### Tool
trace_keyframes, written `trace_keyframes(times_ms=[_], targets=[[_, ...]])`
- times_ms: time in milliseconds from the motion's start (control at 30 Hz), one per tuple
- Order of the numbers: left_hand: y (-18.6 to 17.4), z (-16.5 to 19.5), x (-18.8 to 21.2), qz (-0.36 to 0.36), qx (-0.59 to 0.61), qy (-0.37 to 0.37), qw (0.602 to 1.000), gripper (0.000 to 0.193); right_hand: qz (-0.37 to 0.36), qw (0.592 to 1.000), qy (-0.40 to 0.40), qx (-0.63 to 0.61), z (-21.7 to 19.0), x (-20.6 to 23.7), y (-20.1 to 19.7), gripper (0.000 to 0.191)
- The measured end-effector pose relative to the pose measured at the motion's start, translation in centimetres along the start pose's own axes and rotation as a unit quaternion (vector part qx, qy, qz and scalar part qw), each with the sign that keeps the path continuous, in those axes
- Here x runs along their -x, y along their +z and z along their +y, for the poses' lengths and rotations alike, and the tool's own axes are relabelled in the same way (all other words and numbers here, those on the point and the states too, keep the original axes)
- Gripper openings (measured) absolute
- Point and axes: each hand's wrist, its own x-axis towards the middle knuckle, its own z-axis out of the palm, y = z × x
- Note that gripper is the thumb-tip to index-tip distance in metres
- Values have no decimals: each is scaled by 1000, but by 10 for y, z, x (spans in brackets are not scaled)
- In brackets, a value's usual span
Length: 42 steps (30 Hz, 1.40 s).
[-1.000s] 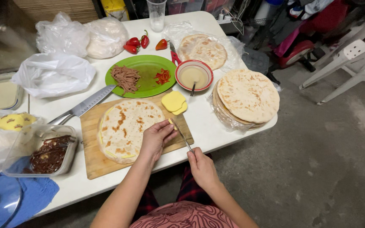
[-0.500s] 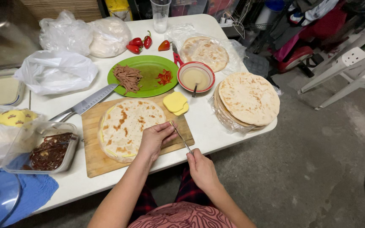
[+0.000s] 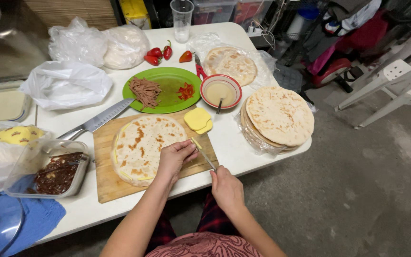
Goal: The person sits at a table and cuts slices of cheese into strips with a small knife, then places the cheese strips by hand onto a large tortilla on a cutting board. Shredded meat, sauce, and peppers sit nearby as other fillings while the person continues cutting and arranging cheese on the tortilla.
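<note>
Nearest the camera, the person's right hand (image 3: 226,188) closes around the handle of a small knife (image 3: 202,153), whose thin blade slants up and left across the near right corner of the wooden cutting board (image 3: 106,183). Just beyond it, the left hand (image 3: 174,158) lies palm down with curled fingers on the right edge of a flatbread (image 3: 143,145). The flatbread lies flat on the board, browned in spots, with yellow filling showing along its rim. The knife tip sits just beside the left fingertips, near the flatbread's edge; whether it touches the bread cannot be told.

To the left of the board stands a clear plastic container (image 3: 53,173) of dark brown filling, partly on a blue cloth (image 3: 36,219). A large kitchen knife (image 3: 96,121) lies slantwise at the board's far left corner. At the far right corner rest yellow cheese slices (image 3: 198,119), stacked. Farther right, a stack of flatbreads (image 3: 279,116) sits on clear plastic at the table's edge.

Beyond the board is a green plate (image 3: 167,78) carrying shredded brown meat (image 3: 144,89) and red pepper strips (image 3: 185,90). Beside it on the right stands a red-rimmed bowl (image 3: 221,91) of pale sauce with a utensil in it. Farther back lie whole red peppers (image 3: 160,53), another bagged flatbread (image 3: 230,64), white plastic bags (image 3: 67,83) and a clear plastic cup (image 3: 182,20) on the white table (image 3: 229,143).
</note>
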Motion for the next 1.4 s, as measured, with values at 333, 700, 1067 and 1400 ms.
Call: trace_keyframes(times_ms=[333, 700, 1067, 1400], targets=[[-40, 108, -52, 72, -550, 344, 758, 19, -165, 754, 182, -610, 68, -54, 26, 33], [-42, 202, -80, -57, -804, 141, 574, 16, -174, 780, 185, -573, 59, -61, 15, 34], [-53, 202, -88, -101, -767, 139, 618, 19, -174, 783, 194, -565, 56, -63, 18, 34], [-59, 201, -88, -87, -735, 120, 662, 21, -181, 788, 188, -557, 53, -64, 18, 34]])
